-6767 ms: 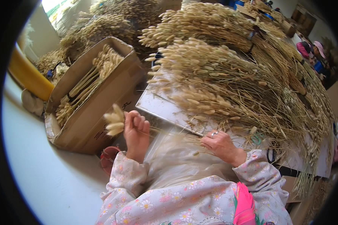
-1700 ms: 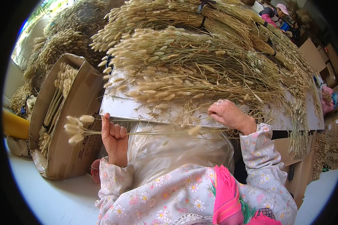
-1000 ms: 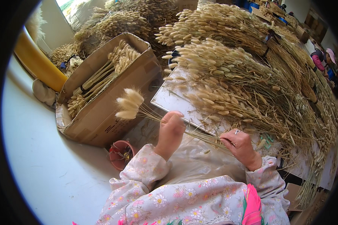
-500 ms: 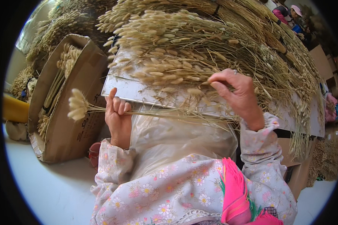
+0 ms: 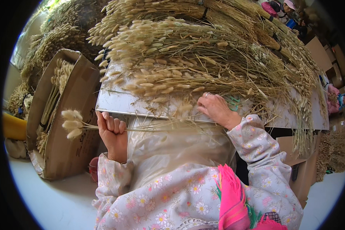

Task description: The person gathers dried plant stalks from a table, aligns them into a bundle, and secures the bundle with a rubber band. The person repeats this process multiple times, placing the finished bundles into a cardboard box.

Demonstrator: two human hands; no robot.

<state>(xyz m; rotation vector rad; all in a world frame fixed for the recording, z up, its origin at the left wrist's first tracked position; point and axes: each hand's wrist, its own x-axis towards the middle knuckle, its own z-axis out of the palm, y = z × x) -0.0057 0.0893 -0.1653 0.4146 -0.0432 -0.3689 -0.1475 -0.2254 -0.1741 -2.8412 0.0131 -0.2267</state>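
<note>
My left hand is closed around the thin stems of a small bunch of dried bunny tail grass, off the near left corner of the white tabletop. The fluffy heads stick out to the left, and the stems trail rightward over my lap. My right hand is low at the table's front edge among loose stems, its fingers curled and pressed together. What lies under those fingertips is hidden. Just beyond it spreads a loose layer of bunny tail grass, heads to the left.
Larger tied bundles of dried grass cover the back of the table. On the left stands a cardboard box with grass bunches inside, near a red container. Clear plastic sheeting covers my lap. A person is at the far right.
My right hand has come down and left from above the grass layer to the table's front edge. My left hand still grips the bunch, slightly further left in view.
</note>
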